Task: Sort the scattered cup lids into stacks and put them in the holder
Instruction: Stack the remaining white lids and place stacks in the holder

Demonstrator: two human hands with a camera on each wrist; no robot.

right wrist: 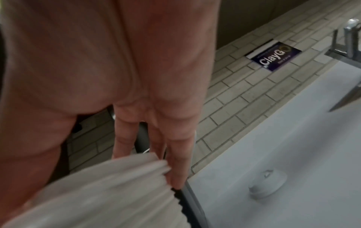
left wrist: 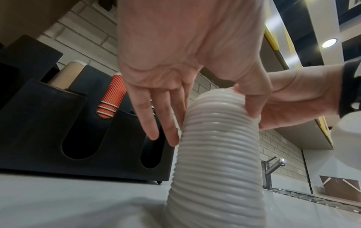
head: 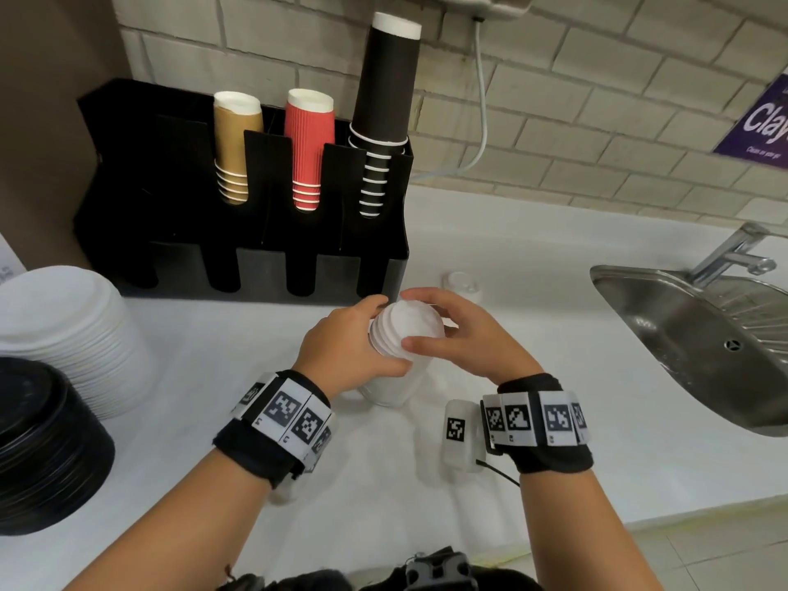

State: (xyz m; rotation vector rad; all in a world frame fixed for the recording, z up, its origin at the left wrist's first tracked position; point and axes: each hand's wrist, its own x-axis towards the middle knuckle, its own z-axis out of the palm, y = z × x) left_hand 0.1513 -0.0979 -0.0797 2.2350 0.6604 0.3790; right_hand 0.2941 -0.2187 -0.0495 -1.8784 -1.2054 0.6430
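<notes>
Squaring tall white lid stack (head: 403,334) on desk (head: 554,377): left hand (head: 345,356), right hand (head: 460,334) both clasping top; best keeping column plumb.

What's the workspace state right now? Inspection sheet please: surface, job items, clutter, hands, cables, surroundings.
Surface: white counter, no spills seen.
Job's things: tall stack of white lids standing on the counter; black holder with front slots empty; wider white lid stack and black lid stack at left; one loose white lid beyond the hands.
Clutter: gold, red and black cups in the holder's rear slots.
Grippers: left hand and right hand both grip the top of the tall stack.
Cables: white cord hanging down the wall.
Surroundings: steel sink and tap at right, brick wall, purple sign.
</notes>
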